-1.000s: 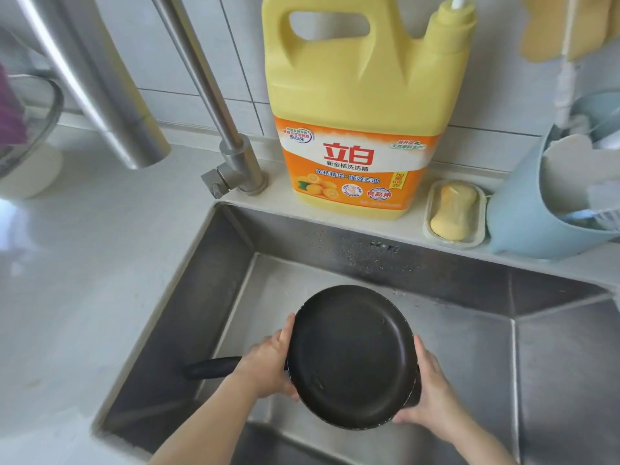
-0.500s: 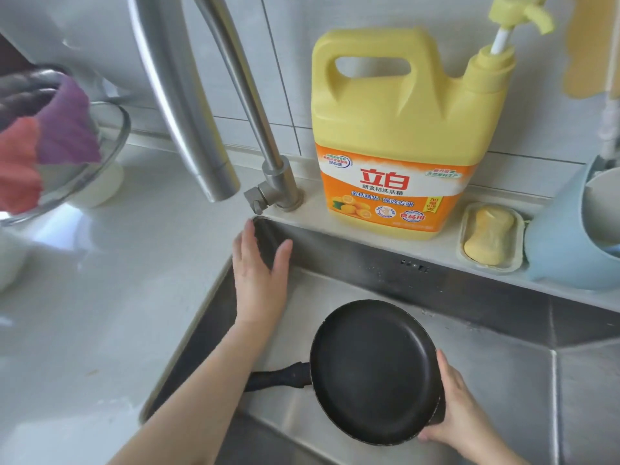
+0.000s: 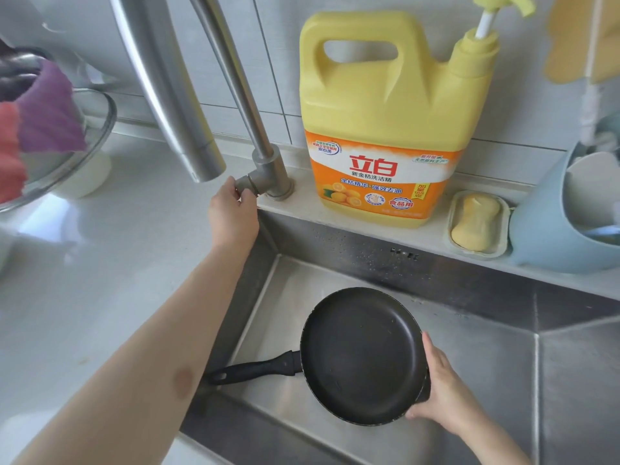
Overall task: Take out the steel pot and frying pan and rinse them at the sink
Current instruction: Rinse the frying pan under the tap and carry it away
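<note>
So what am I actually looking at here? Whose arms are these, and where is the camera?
There is no robot here: a person wears a wide-angle camera on the head, looking down at their own bare arms over a steel sink. The right hand grips the rim of a black frying pan held over the basin. The left hand has its fingers on the faucet knob at the base of the tap; no water is running. On the ledge behind stand a yellow dish soap jug, a soap bar in its dish and a blue holder.
</note>
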A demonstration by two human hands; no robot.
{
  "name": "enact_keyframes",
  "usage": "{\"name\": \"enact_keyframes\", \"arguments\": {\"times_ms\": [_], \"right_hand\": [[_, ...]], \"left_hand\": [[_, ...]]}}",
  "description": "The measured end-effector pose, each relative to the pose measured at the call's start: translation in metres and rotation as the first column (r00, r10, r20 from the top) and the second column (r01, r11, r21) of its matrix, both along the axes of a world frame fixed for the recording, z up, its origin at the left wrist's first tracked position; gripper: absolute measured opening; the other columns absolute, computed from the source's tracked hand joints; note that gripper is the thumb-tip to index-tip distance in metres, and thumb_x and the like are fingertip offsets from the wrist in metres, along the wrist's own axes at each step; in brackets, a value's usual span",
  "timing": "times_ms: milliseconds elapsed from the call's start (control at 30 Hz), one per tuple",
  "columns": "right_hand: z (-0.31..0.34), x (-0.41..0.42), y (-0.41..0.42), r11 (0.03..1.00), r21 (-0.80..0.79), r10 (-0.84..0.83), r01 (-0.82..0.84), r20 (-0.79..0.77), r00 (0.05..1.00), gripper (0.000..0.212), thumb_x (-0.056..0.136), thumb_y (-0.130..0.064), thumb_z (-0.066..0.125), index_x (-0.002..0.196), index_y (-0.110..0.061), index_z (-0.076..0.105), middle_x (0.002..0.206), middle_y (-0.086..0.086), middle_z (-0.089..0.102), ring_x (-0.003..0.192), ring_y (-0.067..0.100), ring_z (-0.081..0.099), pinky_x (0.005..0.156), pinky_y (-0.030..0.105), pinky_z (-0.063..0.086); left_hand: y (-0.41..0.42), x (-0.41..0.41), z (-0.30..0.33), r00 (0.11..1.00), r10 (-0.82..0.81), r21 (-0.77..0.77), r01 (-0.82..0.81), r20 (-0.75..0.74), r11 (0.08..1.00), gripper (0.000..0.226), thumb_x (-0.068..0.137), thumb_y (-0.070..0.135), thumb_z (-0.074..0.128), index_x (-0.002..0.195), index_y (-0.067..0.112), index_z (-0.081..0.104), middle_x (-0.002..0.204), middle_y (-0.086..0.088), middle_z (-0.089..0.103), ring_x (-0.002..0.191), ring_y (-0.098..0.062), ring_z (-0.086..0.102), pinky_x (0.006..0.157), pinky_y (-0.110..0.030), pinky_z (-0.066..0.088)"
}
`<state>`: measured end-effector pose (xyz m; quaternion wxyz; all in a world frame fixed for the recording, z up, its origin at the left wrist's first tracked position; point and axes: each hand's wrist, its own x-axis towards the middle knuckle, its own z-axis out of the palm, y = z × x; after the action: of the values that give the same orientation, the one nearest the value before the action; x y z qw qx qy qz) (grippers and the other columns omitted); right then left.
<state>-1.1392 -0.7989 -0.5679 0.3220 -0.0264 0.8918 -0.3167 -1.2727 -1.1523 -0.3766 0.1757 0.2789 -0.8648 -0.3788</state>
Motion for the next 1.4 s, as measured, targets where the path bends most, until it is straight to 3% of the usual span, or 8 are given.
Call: {"name": "enact_keyframes", "arguments": {"times_ms": [167, 300, 500, 600, 700, 933, 1167, 1400], "right_hand": [[-0.001, 0.000, 0.000, 1.000, -0.013, -0.002, 0.002, 0.007, 1.000, 0.152, 0.047, -0.034, 0.093, 0.150, -0.037, -0.019, 0.157, -0.017, 0.007, 0.138, 0.008, 0.033, 0.097, 0.023, 0.043], [-0.001, -0.001, -0.001, 1.000, -0.016, -0.001, 0.002, 0.013, 1.000, 0.153, 0.046, -0.033, 0.094, 0.150, -0.036, -0.018, 0.157, -0.016, 0.008, 0.138, 0.008, 0.033, 0.095, 0.022, 0.042], [-0.001, -0.004, 0.000, 0.999, -0.048, 0.001, 0.002, 0.052, 0.999, 0.151, 0.050, -0.032, 0.093, 0.150, -0.034, -0.020, 0.157, -0.015, 0.005, 0.136, 0.008, 0.034, 0.095, 0.017, 0.037], [-0.002, -0.005, 0.000, 0.996, -0.089, -0.003, 0.011, 0.087, 0.996, 0.151, 0.051, -0.029, 0.093, 0.145, -0.041, -0.024, 0.147, -0.019, 0.012, 0.124, 0.003, 0.035, 0.093, 0.015, 0.035], [-0.007, -0.006, 0.002, 0.990, -0.137, -0.015, 0.032, 0.122, 0.992, 0.150, 0.049, -0.027, 0.093, 0.134, -0.051, -0.028, 0.134, -0.023, 0.012, 0.121, 0.000, 0.030, 0.095, 0.017, 0.035], [-0.014, -0.008, 0.002, 0.986, -0.156, -0.028, 0.054, 0.163, 0.986, 0.151, 0.051, -0.023, 0.093, 0.137, -0.048, -0.029, 0.134, -0.022, 0.014, 0.123, 0.001, 0.029, 0.086, 0.010, 0.038], [-0.001, -0.012, 0.010, 0.973, -0.218, -0.039, 0.079, 0.184, 0.982, 0.153, 0.037, -0.033, 0.092, 0.134, -0.066, -0.021, 0.142, -0.016, 0.032, 0.123, 0.016, 0.049, 0.096, 0.035, 0.052], [0.050, -0.014, 0.014, 0.925, -0.343, -0.045, 0.164, 0.328, 0.944, 0.140, 0.053, 0.000, 0.085, 0.149, -0.050, -0.005, 0.100, 0.002, 0.071, 0.080, 0.016, 0.072, 0.071, 0.025, 0.056]], "left_hand": [[-0.010, 0.001, -0.001, 1.000, 0.008, 0.097, -0.008, 0.003, 0.995, 0.013, 0.092, 0.004, 0.041, 0.087, 0.002, 0.054, 0.073, -0.018, 0.045, 0.061, -0.030, 0.041, 0.060, -0.023, 0.031], [-0.014, 0.004, -0.007, 0.997, -0.064, 0.105, 0.069, -0.047, 0.992, 0.025, 0.091, 0.015, 0.046, 0.068, 0.019, 0.040, 0.061, 0.006, 0.035, 0.057, -0.015, 0.036, 0.064, -0.029, 0.030], [0.015, 0.071, -0.053, 0.984, -0.113, 0.164, 0.091, 0.135, 0.982, 0.039, 0.096, 0.021, 0.060, 0.133, 0.009, 0.052, 0.097, 0.019, 0.053, 0.094, 0.004, 0.056, 0.084, -0.025, 0.035], [0.020, 0.117, -0.113, 0.576, -0.436, 0.164, 0.462, 0.691, 0.871, 0.085, 0.086, 0.030, 0.072, 0.154, 0.013, 0.022, 0.147, -0.009, 0.040, 0.138, -0.026, 0.038, 0.107, -0.031, 0.033], [0.028, 0.143, -0.153, 0.227, -0.477, 0.260, 0.606, 0.849, 0.751, 0.120, 0.075, 0.041, 0.079, 0.156, 0.019, -0.007, 0.159, -0.007, 0.021, 0.144, -0.029, 0.024, 0.116, -0.040, 0.027], [0.032, 0.150, -0.172, 0.274, -0.584, 0.402, 0.506, 0.764, 0.763, 0.135, 0.065, 0.031, 0.086, 0.154, 0.031, -0.016, 0.125, 0.000, 0.055, 0.113, -0.020, 0.057, 0.100, -0.037, 0.046], [0.032, 0.138, -0.139, 0.306, -0.619, 0.380, 0.572, 0.724, 0.727, 0.134, 0.068, 0.029, 0.086, 0.152, 0.035, -0.019, 0.092, 0.006, 0.059, 0.097, -0.019, 0.060, 0.086, -0.027, 0.044], [0.030, 0.115, -0.086, 0.249, -0.597, 0.307, 0.672, 0.763, 0.674, 0.138, 0.058, 0.043, 0.089, 0.152, 0.040, -0.012, 0.120, -0.001, 0.064, 0.112, -0.025, 0.060, 0.097, -0.036, 0.047]]}}
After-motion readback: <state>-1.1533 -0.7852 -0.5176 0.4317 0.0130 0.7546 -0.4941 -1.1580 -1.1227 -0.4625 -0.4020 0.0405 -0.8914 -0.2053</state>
